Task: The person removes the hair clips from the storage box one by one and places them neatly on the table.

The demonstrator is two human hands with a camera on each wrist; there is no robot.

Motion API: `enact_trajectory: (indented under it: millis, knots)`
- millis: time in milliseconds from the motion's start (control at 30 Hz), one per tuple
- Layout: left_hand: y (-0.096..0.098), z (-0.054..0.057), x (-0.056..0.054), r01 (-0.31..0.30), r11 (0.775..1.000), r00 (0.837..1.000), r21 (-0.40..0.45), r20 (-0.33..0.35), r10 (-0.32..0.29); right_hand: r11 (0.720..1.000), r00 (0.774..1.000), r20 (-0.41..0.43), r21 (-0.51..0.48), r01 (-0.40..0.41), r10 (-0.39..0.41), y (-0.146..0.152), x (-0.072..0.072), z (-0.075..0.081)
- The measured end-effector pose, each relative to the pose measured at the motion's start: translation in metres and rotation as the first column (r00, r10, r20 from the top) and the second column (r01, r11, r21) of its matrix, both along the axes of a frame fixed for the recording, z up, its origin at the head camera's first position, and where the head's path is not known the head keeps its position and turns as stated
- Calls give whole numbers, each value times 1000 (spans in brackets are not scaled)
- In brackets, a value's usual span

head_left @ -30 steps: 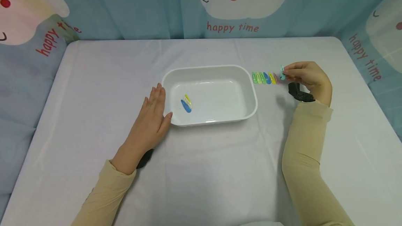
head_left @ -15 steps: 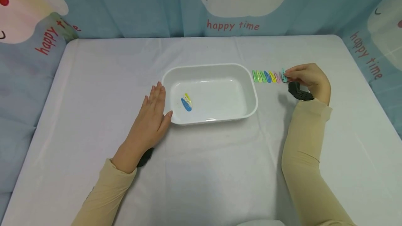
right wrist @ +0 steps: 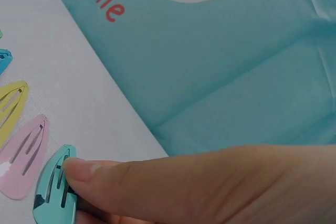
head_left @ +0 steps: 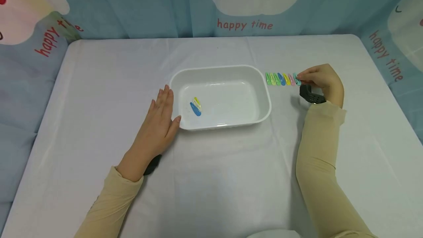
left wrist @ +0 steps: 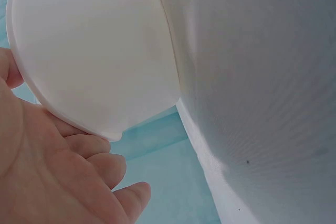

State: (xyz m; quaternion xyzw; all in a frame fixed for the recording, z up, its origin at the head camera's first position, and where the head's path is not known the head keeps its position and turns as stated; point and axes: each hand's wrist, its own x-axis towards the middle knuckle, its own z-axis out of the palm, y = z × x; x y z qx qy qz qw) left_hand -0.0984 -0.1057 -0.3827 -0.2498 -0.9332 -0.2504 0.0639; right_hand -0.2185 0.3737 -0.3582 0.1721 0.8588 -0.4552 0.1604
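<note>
A turquoise snap hair clip (right wrist: 46, 187) with dark patches lies at the right end of a row of clips. My right hand (head_left: 323, 78) pinches it, the thumb over its narrow end in the right wrist view. Just left of it is a pink hair clip (right wrist: 25, 163), then a yellow one. My left hand (head_left: 155, 124) touches the left end of a white tray (head_left: 221, 125) with its fingers straight. Inside the tray, at the left, lie a blue hair clip (head_left: 195, 109) and a yellow hair clip (head_left: 197, 103).
Farther left in the row, up to the tray's right rim, lie a blue clip (head_left: 281, 79) and several green ones (head_left: 273, 79). A white cloth (head_left: 218, 179) covers the table. Blue printed curtain (head_left: 148, 6) hangs along the back and sides.
My right hand has brought the turquoise clip down and slightly in beside the pink clip, where it now lines up with the row. My left hand has stayed at the tray.
</note>
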Motion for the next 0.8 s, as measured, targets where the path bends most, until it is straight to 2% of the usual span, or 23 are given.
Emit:
enact_trajectory:
  millis: [200, 500, 800]
  knots:
    - [-1, -1, 0, -5, 1000, 1000, -3, -7, 5, 1000, 1000, 0, 7, -7, 7, -2, -2, 1]
    - [-1, 0, 0, -11, 1000, 1000, 2, -6, 11, 995, 999, 38, -94, 38, -35, 0, 0, 4]
    - [0, 1, -1, -11, 1000, 1000, 1, 4, 11, 984, 995, 57, -154, 94, -86, 4, 3, 4]
